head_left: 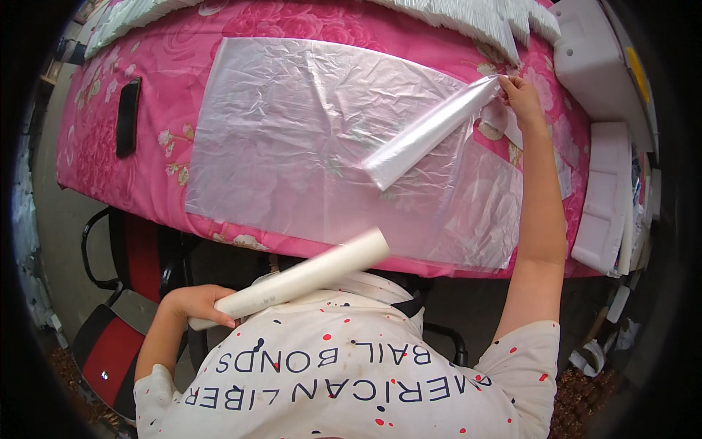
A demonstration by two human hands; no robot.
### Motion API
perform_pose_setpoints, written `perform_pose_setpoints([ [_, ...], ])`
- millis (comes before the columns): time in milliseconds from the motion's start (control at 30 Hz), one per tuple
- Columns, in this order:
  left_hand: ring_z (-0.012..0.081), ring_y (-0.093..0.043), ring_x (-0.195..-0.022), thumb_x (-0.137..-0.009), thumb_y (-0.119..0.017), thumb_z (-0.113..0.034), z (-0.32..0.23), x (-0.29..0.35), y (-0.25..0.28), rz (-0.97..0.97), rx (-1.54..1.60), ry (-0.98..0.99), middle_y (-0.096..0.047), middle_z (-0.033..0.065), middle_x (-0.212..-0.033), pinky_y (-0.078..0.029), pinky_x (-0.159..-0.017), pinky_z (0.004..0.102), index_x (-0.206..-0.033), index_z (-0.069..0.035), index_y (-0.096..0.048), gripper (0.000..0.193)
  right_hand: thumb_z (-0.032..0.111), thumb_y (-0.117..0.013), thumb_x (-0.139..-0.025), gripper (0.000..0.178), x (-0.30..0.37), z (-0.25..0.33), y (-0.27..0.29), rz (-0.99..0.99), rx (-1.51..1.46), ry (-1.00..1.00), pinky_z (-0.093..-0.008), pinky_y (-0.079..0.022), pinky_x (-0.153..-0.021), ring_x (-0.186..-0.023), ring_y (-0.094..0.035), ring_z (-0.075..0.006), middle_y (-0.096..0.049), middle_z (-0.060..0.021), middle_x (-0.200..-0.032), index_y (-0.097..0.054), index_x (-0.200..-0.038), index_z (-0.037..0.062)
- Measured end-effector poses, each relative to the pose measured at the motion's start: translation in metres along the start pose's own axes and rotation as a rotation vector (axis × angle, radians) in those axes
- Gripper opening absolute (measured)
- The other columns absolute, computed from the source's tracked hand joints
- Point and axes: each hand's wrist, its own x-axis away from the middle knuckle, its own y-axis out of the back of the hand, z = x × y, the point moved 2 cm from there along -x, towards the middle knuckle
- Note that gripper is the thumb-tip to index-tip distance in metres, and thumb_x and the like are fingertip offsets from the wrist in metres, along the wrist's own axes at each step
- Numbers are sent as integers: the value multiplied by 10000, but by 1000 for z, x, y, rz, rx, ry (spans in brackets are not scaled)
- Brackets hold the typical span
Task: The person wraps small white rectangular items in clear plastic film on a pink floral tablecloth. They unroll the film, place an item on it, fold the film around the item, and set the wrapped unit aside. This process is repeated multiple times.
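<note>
My left hand (208, 306) is wrapped round the near end of a whitish roll (311, 274) that looks like plastic film, tilted in front of my body just off the table edge. At the right, my right hand (519, 101) pinches one end of a folded strip of clear plastic film (435, 132). This strip slants down to the left over a large wrinkled plastic sheet (285, 139), which lies spread across the table. A further piece of thin film (482, 208) overlaps its right side.
A pink floral cloth (164, 88) covers the table. On its left lies a black oblong object (128, 117). Stacked white strips (453, 25) line the far edge. White foam boxes (603, 69) stand at the right, red and black chairs (110, 351) at the lower left.
</note>
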Motion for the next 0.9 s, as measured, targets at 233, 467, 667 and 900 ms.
perform_pose_setpoints([
  [233, 284, -627, -809, -637, -769, -287, -138, -37, 17, -246, -734, -224, -642, 137, -890, -480, -716, 352, -995, -51, -603, 460, 210, -611, -852, 238, 20, 30, -59, 145, -83, 122, -203, -416, -532, -591, -499, -64, -583, -13, -705, -640, -914, -18],
  [467, 295, -564, -953, -687, -712, -295, -214, -95, 31, -776, -1470, -629, -592, 122, -1041, -443, -827, 399, -1111, -94, -550, 497, 193, -632, -839, 223, 34, 59, -113, 335, -78, 167, -207, -405, -536, -609, -492, -58, -585, 1, -714, -642, -914, -17],
  [667, 279, -434, -1172, -782, -593, -391, -185, -125, 9, -389, -1770, -1006, -444, 141, -1289, -340, -998, 406, -1211, -2, -464, 593, 208, -641, -830, 216, 24, 62, -122, 420, -35, 128, -212, -403, -526, -600, -491, -60, -574, 9, -701, -645, -872, -4],
  [900, 273, -212, -1355, -832, -368, -556, -155, -146, -13, -212, -1621, -879, -265, 160, -1441, -135, -1109, 409, -1336, 36, -326, 779, 201, -661, -797, 242, 17, 69, -117, 486, 54, 108, -252, -447, -580, -652, -550, -105, -614, -42, -774, -642, -932, 1],
])
